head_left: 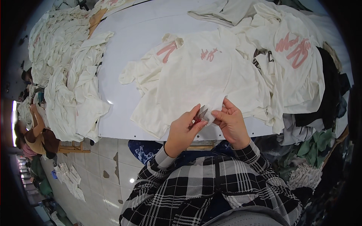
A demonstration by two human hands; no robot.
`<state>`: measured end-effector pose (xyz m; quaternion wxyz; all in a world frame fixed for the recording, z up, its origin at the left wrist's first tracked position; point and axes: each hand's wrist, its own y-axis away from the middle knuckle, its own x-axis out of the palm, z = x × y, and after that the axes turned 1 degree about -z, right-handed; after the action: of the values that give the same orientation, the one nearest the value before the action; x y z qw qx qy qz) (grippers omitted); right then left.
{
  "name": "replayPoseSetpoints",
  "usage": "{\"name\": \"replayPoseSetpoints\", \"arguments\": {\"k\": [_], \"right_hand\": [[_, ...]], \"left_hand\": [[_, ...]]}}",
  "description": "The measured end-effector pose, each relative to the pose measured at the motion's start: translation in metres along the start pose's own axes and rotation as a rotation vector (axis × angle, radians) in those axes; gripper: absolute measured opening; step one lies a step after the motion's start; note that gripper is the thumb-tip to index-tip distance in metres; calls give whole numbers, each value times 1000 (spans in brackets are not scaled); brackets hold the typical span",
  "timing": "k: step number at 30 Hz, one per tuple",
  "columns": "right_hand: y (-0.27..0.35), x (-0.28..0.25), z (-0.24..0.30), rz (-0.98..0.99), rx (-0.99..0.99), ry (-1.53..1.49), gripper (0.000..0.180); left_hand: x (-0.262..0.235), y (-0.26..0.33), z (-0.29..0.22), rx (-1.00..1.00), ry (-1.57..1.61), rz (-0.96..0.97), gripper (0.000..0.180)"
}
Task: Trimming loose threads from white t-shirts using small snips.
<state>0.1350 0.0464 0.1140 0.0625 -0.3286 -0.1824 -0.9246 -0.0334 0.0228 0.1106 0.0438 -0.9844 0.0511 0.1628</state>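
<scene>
A: Bkgd first, head cam?
B: Smooth white tabletop (120, 41), pale grey tiled floor (102, 158) below w/ dark patches. Far left, a co-worker in a brown top (36, 137), by a big heap of cream cloth garments (56, 49).
A: OK, main item loc?
B: Cream fabric shirt w/ small pink script on the chest (196, 75), spread mid-table, near edge toward the wearer. Part of it lies over another cream garment w/ a pink print (164, 54), back left.
A: Left hand (180, 132)?
B: Closed round small red-handled metal snips (201, 114); blades point up, right beside the raised bit of shirt. Can't tell if blades touch cloth.
A: Right hand (230, 123)?
B: Gripping, thumb + fingers pinching a lifted lower part of the shirt, just right of the snips. Hands close tog., both above the table's near edge.
A: Other stuff on R side?
B: Cream garment w/ large pink script (298, 75), next to the shirt; black cloth (328, 86) beyond it; crumpled green cloth (316, 143) lower down.
A: Sleeves?
B: Blk/wht plaid, both arms.
</scene>
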Motion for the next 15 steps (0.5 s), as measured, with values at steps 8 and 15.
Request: {"name": "replayPoseSetpoints", "arguments": {"k": [8,15], "right_hand": [[-6,2,-1,13,24,15,43],[-8,0,-4,12,38,40,43]], "left_hand": [[-2,-1,3,198,-172,-42,47],[3,-3,7,198,-111,-46,46]]}}
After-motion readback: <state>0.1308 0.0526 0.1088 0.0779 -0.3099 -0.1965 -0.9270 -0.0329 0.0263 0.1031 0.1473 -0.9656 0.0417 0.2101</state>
